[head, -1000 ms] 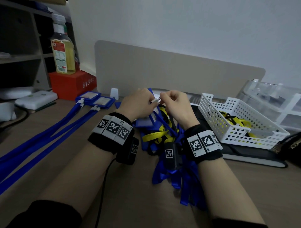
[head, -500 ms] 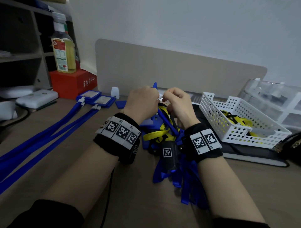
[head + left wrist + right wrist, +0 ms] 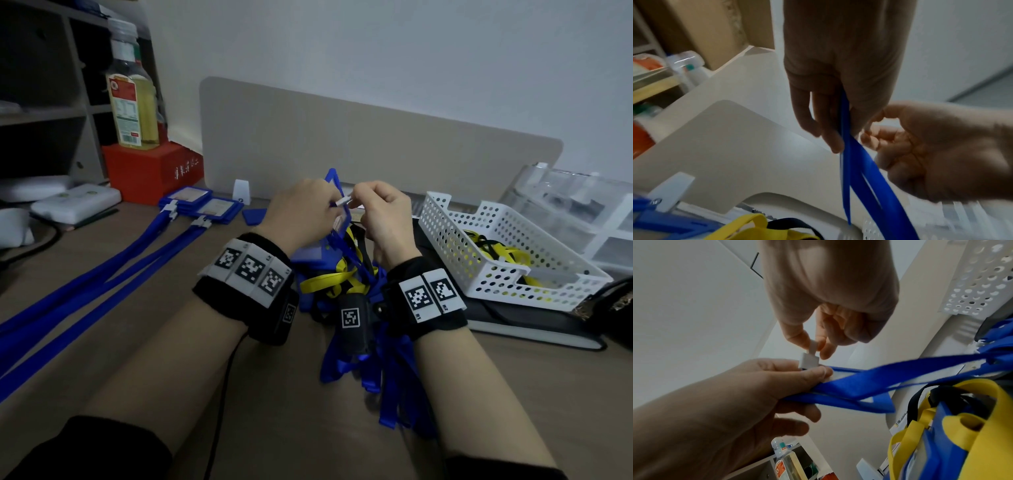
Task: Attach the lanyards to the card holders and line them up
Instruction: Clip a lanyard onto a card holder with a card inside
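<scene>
Above the bench (image 3: 281,394), your two hands meet, close together in the air. Your left hand (image 3: 301,214) pinches a blue lanyard (image 3: 869,382) near its end, thumb on top and fingers curled under the strap. A blue card holder (image 3: 331,185) pokes up behind that hand, but you cannot tell how it is held. Your right hand (image 3: 382,214) pinches the small tab of the white clip (image 3: 810,361) on the lanyard's end, between thumb and a fingertip. The other fingers of that hand are curled in. The strap hangs down from your left hand in two flat bands and runs into the pile (image 3: 346,281) below.

That pile lies on the bench right under your hands. It is a mess of blue, yellow and black straps with blue holders mixed in. More blue straps (image 3: 387,383) trail from it toward you, under your right wrist.

To your left, two finished holders (image 3: 202,204) lie side by side near the back of the bench. Their long blue lanyards (image 3: 85,281) stretch toward you across the bench. Behind them sits a red box (image 3: 154,171) with a bottle (image 3: 132,89) on top.

To your right is a white basket (image 3: 496,263) with holes in its walls. It has yellow and black straps inside. A tan board (image 3: 359,150) stands along the back.
</scene>
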